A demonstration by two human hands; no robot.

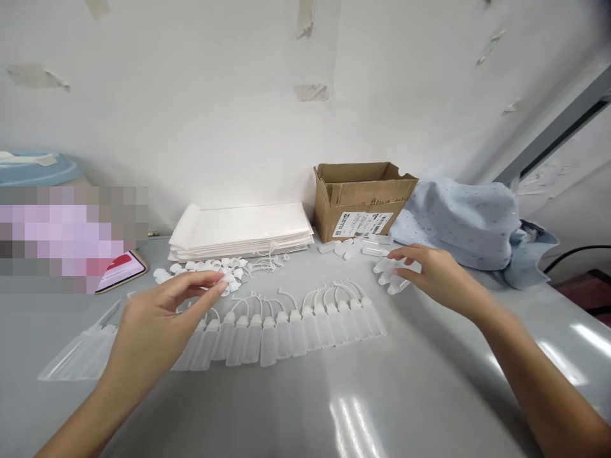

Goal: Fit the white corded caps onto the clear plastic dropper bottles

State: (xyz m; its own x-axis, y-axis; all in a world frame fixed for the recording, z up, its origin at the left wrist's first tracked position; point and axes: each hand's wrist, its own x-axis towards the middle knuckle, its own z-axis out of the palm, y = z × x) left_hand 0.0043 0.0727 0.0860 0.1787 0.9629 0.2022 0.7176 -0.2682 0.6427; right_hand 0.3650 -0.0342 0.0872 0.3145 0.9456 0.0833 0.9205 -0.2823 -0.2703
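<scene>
My left hand [167,315] is over the left side of the table, its thumb and forefinger closed at the tips on a small white cap [229,278] at the edge of a pile of caps [191,266]. My right hand [432,273] reaches in from the right. Its thumb and forefinger are apart, beside several small translucent bottles [389,275] lying on the table. Between my hands runs a row of translucent flat bottles [296,334] with white tops and curved thin tubes; my left hand hides part of it.
White thin tubes [267,262] lie by a stack of white sheets [243,226]. Behind more loose clear bottles [351,248] stands an open cardboard box [363,197]. Pale blue dotted cloth [458,222] is at the right, and a phone [126,270] leans at the left.
</scene>
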